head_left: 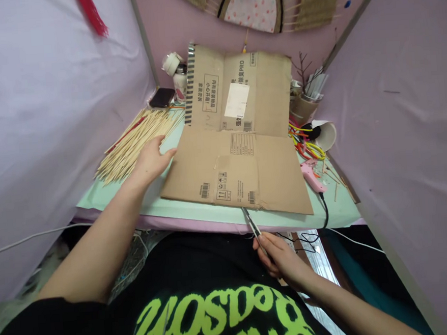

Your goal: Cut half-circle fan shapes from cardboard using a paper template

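A large sheet of flattened cardboard with printed marks covers the middle of the table. Its front half lies flat, while the back half rises past a crease. My left hand is at the sheet's left edge, thumb and forefinger apart, over the near ends of a bundle of thin wooden sticks. Whether the thumb touches the cardboard I cannot tell. Below the front edge of the sheet, my right hand is closed around a utility knife. The knife's tip points up toward the cardboard's edge.
A pink glue gun with a black cord lies right of the cardboard. Behind it are colourful pipe cleaners, a white cup and a pot with twigs. At the back left stand a bottle and a dark phone.
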`<action>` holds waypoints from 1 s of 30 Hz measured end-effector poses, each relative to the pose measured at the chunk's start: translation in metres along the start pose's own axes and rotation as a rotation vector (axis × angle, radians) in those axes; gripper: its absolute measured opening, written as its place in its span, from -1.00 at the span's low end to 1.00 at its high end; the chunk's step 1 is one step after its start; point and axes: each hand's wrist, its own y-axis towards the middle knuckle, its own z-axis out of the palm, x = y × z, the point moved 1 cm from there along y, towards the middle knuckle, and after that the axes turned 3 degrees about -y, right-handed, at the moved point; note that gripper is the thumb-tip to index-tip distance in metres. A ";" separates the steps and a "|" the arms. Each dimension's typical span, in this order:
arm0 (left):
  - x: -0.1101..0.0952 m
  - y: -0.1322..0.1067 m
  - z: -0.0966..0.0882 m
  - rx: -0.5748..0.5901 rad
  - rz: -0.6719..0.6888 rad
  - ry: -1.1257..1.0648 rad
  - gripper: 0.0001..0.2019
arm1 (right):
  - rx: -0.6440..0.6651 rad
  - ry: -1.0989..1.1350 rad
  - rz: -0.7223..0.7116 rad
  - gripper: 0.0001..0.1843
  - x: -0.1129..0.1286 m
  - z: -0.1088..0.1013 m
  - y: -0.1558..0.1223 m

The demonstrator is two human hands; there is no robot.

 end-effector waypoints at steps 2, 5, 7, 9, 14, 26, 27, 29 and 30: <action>0.015 -0.009 0.004 0.050 -0.105 -0.009 -0.34 | -0.032 -0.025 0.004 -0.56 0.000 0.000 0.000; 0.020 -0.020 0.013 0.093 -0.152 -0.100 -0.34 | -0.053 -0.040 0.018 -0.55 0.000 0.001 0.000; 0.017 -0.023 0.017 0.098 -0.149 -0.161 -0.36 | -0.069 -0.054 0.026 -0.54 -0.001 0.002 0.000; 0.013 -0.024 0.019 0.106 -0.150 -0.171 -0.36 | -0.091 -0.078 0.037 -0.53 -0.003 0.001 0.000; 0.009 -0.024 0.021 0.105 -0.157 -0.147 -0.32 | -0.098 -0.092 0.056 -0.50 -0.003 0.001 0.002; 0.006 -0.020 0.023 0.093 -0.184 -0.370 -0.33 | -0.088 -0.211 0.097 -0.46 0.012 -0.002 0.010; 0.004 -0.017 0.023 0.105 -0.189 -0.404 -0.34 | -0.088 -0.218 0.093 -0.46 0.012 -0.002 0.011; 0.002 -0.014 0.022 0.098 -0.206 -0.482 -0.36 | -0.089 -0.219 0.075 -0.46 0.010 -0.002 0.012; 0.001 -0.013 0.022 0.075 -0.217 -0.518 -0.37 | -0.092 -0.218 0.067 -0.46 0.009 -0.002 0.013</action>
